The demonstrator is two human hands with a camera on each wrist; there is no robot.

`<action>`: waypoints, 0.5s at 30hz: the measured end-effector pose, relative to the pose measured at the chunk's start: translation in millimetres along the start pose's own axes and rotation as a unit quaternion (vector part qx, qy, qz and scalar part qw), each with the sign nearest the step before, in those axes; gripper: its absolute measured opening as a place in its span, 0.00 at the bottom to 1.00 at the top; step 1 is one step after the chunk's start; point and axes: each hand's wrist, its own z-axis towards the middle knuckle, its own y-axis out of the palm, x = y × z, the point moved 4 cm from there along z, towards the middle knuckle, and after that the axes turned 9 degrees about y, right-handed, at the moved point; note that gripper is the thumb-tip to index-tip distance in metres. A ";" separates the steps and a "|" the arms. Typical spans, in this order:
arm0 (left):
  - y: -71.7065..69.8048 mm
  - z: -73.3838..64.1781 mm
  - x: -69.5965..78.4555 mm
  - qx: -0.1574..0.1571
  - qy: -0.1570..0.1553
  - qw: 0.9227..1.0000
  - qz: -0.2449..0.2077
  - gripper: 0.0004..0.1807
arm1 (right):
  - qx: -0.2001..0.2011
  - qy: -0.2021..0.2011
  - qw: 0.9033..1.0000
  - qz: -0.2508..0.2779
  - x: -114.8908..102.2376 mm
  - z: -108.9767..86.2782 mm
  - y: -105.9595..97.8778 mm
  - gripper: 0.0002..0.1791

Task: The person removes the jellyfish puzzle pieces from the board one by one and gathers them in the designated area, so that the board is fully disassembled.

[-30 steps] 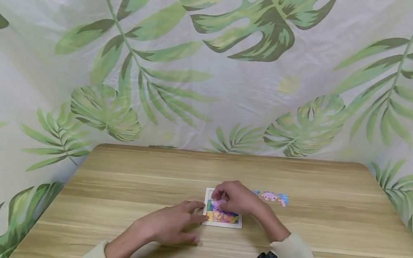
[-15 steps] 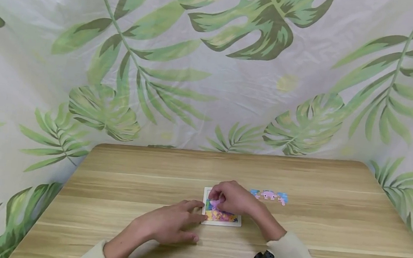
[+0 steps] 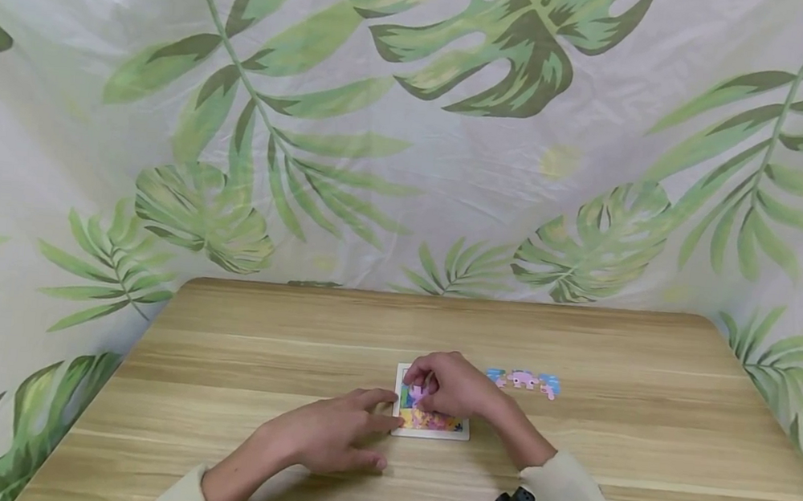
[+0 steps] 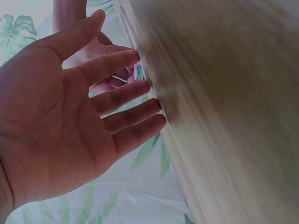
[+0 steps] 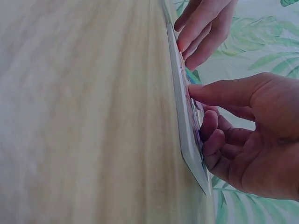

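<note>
A white-framed jigsaw board (image 3: 430,436) with a colourful picture lies flat on the wooden table. My right hand (image 3: 452,386) is over it, thumb and forefinger pinching a pink puzzle piece (image 3: 417,394) at the left part of the picture. In the right wrist view the thumb of the right hand (image 5: 252,135) meets the board (image 5: 180,107) and the other fingers are curled; the piece is mostly hidden there. My left hand (image 3: 336,431) has its fingers extended, the tips touching the board's left edge. The left wrist view shows the palm of the left hand (image 4: 70,112).
A short row of loose puzzle pieces (image 3: 523,379), pink and blue, lies just right of the board, beyond the right wrist. The wooden table (image 3: 257,321) ends at a leaf-patterned curtain (image 3: 381,160) behind.
The right fingers shift slightly over the board, and the pink piece turns a little under them. The left hand stays at the board's edge.
</note>
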 end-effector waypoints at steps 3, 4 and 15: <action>-1.7 0.7 -0.4 0.002 -0.001 1.000 0.000 0.31 | 0.003 0.001 1.000 0.003 -0.4 0.7 -1.7 0.17; -2.0 0.7 -0.4 0.003 0.000 1.000 0.002 0.31 | 0.003 0.002 1.000 0.002 -0.3 0.8 -1.9 0.17; -0.3 -0.8 1.2 0.008 0.001 1.000 0.000 0.31 | 0.006 -0.027 1.000 0.009 1.2 -0.7 1.0 0.07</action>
